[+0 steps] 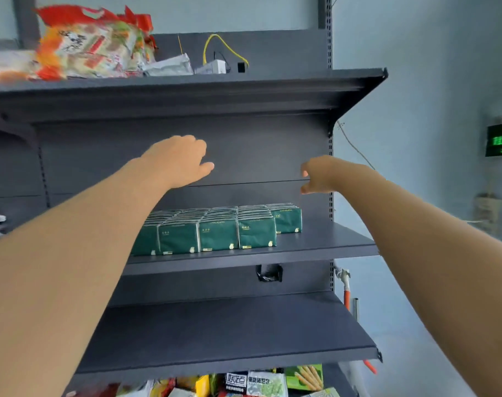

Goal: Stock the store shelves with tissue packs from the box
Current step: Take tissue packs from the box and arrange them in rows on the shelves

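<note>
Several rows of green tissue packs (pixel 218 233) sit on the middle shelf (pixel 315 247), packed side by side from the left toward the right upright, one layer deep. The rightmost column stops short of the others, set further back. Bare shelf shows in front of the packs and at the right end.

Progress, judged from this: the shelf is partly stocked. There is room above for a second layer, and the lower shelf (pixel 229 333) holds no tissue packs at all, so a good deal looks left. The box is not in view, so what remains in it can't be told.

Grip: both hands are up above the packs, in front of the dark back panel (pixel 258 150), well apart from each other.
- Left hand (pixel 181 159): fingers loosely curled downward, thumb out, holding nothing.
- Right hand (pixel 320 174): fingers bent loosely, nothing in it; whether it brushes the panel I cannot tell.

Further out: snack bags (pixel 92 44) and a yellow cable (pixel 224 47) on the top shelf (pixel 186 87), and more snack packets (pixel 258 382) below.
</note>
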Motion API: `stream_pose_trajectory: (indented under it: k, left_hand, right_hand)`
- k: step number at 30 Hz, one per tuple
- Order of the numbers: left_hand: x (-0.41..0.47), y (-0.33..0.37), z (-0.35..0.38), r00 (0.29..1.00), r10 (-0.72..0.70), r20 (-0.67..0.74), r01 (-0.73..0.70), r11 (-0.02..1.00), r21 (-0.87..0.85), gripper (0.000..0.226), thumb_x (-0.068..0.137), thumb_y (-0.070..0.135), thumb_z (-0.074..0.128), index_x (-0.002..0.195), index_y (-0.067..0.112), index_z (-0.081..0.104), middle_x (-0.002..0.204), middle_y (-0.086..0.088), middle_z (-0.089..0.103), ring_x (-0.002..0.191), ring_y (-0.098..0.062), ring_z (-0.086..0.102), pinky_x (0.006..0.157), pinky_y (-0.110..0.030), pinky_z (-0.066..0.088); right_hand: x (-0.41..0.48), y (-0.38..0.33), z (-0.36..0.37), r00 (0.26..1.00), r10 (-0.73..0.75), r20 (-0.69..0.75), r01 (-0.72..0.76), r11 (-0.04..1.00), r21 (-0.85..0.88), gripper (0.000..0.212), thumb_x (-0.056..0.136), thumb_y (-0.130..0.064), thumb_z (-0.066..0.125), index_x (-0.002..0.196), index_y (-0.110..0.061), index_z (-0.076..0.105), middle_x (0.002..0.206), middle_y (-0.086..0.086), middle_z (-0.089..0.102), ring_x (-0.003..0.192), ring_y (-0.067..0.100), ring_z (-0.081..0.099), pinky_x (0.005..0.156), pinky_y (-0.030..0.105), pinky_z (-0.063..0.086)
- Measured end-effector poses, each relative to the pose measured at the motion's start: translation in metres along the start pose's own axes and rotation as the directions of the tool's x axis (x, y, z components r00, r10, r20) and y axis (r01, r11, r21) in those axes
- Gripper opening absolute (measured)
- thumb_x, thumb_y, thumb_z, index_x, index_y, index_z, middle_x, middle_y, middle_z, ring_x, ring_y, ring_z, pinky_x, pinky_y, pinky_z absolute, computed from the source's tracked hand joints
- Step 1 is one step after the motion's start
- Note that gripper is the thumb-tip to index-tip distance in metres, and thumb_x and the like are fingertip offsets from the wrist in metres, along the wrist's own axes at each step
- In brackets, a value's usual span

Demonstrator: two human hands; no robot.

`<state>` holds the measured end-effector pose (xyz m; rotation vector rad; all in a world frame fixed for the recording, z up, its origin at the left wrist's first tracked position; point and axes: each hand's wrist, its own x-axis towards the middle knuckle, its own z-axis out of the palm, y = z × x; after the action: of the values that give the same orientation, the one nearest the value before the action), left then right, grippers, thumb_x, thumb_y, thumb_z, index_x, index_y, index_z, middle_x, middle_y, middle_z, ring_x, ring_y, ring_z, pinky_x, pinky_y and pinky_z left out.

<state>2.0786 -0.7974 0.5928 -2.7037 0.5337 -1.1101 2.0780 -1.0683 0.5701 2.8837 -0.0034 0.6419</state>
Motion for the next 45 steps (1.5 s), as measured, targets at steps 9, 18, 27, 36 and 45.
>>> stream_pose_trajectory:
  k: [9,18,27,36,45]
  left_hand:
    - [-0.079,-0.020,-0.104,0.996,-0.032,0.081,0.030,0.999,0.019,0.049,0.097,0.045,0.041,0.127,0.008,0.048,0.124,-0.013,0.050,0.114,-0.031,0.048,0.088,-0.043,0.045]
    - [-0.132,0.042,-0.182,0.985,-0.032,0.167,0.010,0.991,0.131,0.049,0.097,0.047,0.037,0.129,0.011,0.047,0.124,-0.010,0.051,0.110,-0.028,0.052,0.085,-0.040,0.046]
    - [-0.153,0.166,-0.216,0.990,-0.091,0.105,0.083,0.993,0.079,0.040,0.099,0.040,0.037,0.124,0.011,0.047,0.120,-0.008,0.052,0.111,-0.026,0.047,0.078,-0.038,0.042]
    - [-0.187,0.245,-0.155,0.988,-0.058,0.143,0.050,0.997,0.054,0.036,0.100,0.037,0.037,0.116,0.008,0.049,0.113,-0.006,0.053,0.107,-0.024,0.048,0.073,-0.031,0.036]
    - [-0.196,0.291,0.023,0.916,0.088,0.392,-0.079,0.996,-0.039,0.036,0.099,0.036,0.039,0.120,0.007,0.048,0.121,-0.010,0.052,0.115,-0.027,0.047,0.081,-0.036,0.041]
  right_hand:
    - [-0.119,-0.021,-0.106,0.995,0.065,-0.082,-0.059,0.995,0.081,0.049,0.090,-0.033,0.059,0.131,-0.008,0.050,0.131,0.011,0.054,0.121,0.030,0.049,0.098,0.036,0.041]
    - [-0.202,0.019,-0.150,0.988,0.053,-0.148,-0.032,0.990,0.137,0.047,0.090,-0.033,0.059,0.130,-0.009,0.048,0.131,0.010,0.052,0.119,0.030,0.049,0.098,0.038,0.042]
    - [-0.278,0.087,-0.157,0.966,-0.013,-0.256,0.039,0.995,0.094,0.037,0.094,-0.028,0.052,0.124,-0.006,0.048,0.122,0.013,0.055,0.113,0.031,0.050,0.090,0.039,0.044]
    - [-0.303,0.124,-0.061,0.988,-0.045,-0.146,0.063,0.991,0.121,0.038,0.094,-0.027,0.050,0.126,-0.007,0.047,0.118,0.011,0.054,0.111,0.028,0.048,0.080,0.034,0.040]
    - [-0.283,0.115,0.123,0.980,-0.040,0.193,0.036,0.999,0.023,0.035,0.093,-0.022,0.049,0.125,-0.008,0.048,0.120,0.011,0.054,0.116,0.028,0.046,0.086,0.036,0.040]
